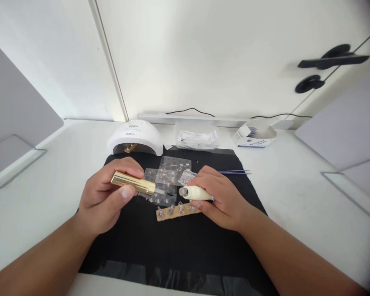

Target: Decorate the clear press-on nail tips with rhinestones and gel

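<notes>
My left hand is closed round the gold cap of a nail polish brush, its bristles pointing right. In my right hand lies a cream nail polish bottle, tipped sideways with its uncapped neck facing the brush. The brush tip and the neck are a small gap apart. Below them, a tan strip carries several decorated nail tips; my right fingers hide its right end. Clear sticker sheets with small motifs lie behind the brush.
A black mat covers the middle of the white table. At the back stand a white nail lamp with a tan piece inside, a clear container of packets and an opened box. Blue tweezers lie right of my right hand.
</notes>
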Demonstrator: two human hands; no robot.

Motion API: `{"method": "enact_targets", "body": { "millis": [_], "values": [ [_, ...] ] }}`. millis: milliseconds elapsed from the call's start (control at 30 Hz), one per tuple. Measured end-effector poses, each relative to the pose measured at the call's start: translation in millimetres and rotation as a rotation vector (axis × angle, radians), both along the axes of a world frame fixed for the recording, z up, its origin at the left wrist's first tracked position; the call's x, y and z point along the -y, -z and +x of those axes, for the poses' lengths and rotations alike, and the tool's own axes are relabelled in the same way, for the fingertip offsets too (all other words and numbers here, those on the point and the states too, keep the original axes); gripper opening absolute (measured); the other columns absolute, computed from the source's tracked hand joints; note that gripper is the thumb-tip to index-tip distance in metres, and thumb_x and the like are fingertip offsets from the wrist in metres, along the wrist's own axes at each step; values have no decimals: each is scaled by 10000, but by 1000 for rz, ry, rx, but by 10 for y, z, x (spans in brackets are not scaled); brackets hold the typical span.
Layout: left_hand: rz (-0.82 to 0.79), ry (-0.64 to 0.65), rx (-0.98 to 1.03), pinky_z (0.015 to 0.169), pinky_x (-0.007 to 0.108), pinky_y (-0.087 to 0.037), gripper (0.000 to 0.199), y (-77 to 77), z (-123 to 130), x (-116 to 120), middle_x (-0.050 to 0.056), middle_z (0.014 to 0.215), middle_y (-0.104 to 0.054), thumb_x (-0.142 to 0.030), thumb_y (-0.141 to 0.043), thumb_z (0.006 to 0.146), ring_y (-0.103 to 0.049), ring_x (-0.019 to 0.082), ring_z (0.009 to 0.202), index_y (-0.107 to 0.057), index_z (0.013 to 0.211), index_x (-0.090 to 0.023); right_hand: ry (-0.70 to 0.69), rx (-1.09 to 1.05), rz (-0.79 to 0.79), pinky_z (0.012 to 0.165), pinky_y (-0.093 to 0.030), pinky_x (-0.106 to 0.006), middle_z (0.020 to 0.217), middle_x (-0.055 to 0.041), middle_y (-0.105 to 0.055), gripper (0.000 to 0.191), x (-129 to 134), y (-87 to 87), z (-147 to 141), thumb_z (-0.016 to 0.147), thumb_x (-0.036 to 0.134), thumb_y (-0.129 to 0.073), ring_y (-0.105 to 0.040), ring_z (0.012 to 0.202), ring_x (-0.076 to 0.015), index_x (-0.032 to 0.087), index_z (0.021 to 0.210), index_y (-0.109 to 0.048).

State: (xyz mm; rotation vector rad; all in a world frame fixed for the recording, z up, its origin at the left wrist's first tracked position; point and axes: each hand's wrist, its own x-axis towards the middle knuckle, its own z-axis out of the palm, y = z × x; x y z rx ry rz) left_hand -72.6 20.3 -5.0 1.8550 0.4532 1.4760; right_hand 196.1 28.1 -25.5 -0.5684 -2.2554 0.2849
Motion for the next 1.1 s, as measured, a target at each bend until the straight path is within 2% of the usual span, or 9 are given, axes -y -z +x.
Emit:
{"method": "enact_targets", "body": {
  "millis": [200,467,533,633,733,867,1100],
  "values": [
    [80,-53,5,577,338,-457,224,-4,49,56,78,840,-623,-183,-596,912,-577,196,782,-690,1111,-143,-15,4,70,703,-449,-343,869,-60,-645,238,-5,18,-24,977,346,-485,-519,752,-173,159,1104,-560],
    [83,-83,24,585,320,-458,207,37,78,84,72,832,-607,-177,-585,913,-569,189,791,-677,1095,-143,18,20,74,678,-459,-332,828,-45,-663,198,11,5,-44,945,312,-532,-514,729,-175,165,1074,-563],
    [88,-82,-29,597,310,-472,213,31,76,73,69,858,-607,-179,-572,922,-570,178,783,-659,1115,-156,28,26,80,667,-456,-333,819,-46,-663,200,15,-1,-46,937,313,-541,-511,724,-180,167,1071,-566],
    [122,-83,-290,656,286,-512,244,6,80,48,60,933,-636,-139,-603,896,-609,164,818,-631,1134,-188,38,39,91,662,-453,-340,812,-51,-667,207,19,-12,-53,941,328,-533,-512,720,-186,164,1060,-572],
    [176,-105,-470,618,232,-496,248,-21,95,34,21,862,-643,-124,-631,874,-612,125,732,-624,1111,-198,42,62,110,667,-447,-350,793,-54,-665,213,25,-25,-67,950,339,-511,-509,697,-183,156,1032,-583],
    [214,-153,-524,531,193,-443,181,-43,100,54,-24,722,-594,-165,-631,887,-531,80,569,-618,1067,-181,51,80,130,679,-444,-353,769,-50,-646,198,42,-43,-85,932,323,-531,-515,675,-172,148,1001,-593],
    [166,-186,-436,530,206,-433,203,-45,82,84,-22,727,-596,-143,-662,857,-540,83,581,-643,1052,-196,57,16,107,627,-433,-308,732,-16,-633,158,42,-53,-85,910,308,-557,-510,653,-157,176,991,-592]
  ]
}}
